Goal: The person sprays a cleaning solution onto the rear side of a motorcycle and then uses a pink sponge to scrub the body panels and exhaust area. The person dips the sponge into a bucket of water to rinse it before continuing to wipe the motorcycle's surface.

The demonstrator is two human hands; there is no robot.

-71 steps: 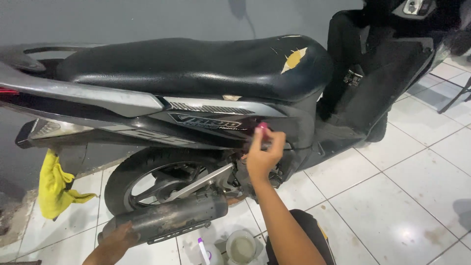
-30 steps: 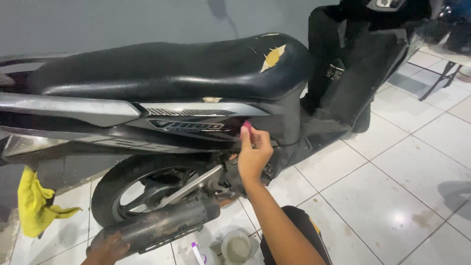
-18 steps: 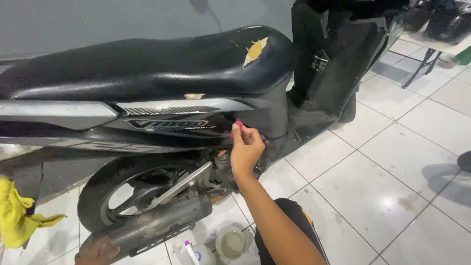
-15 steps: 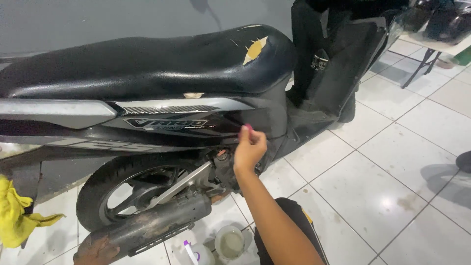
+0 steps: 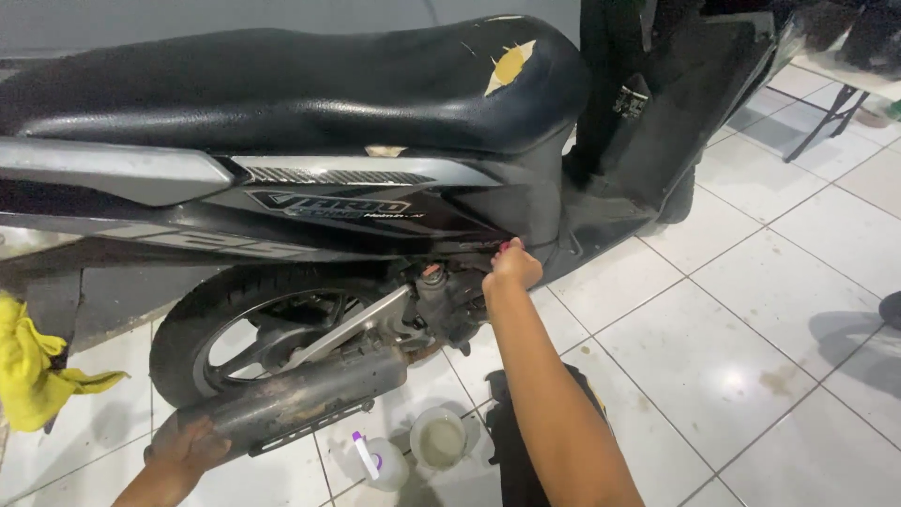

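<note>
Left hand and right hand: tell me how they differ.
The left hand sits low, resting on the rear end of the exhaust muffler; the right hand reaches higher, under the scooter's black side panel, pinching a small pink thing. Both are bare.

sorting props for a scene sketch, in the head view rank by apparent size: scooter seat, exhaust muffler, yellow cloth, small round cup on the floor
1. scooter seat
2. exhaust muffler
3. yellow cloth, partly cut off at the frame edge, so it may be bigger than it looks
4. small round cup
</note>
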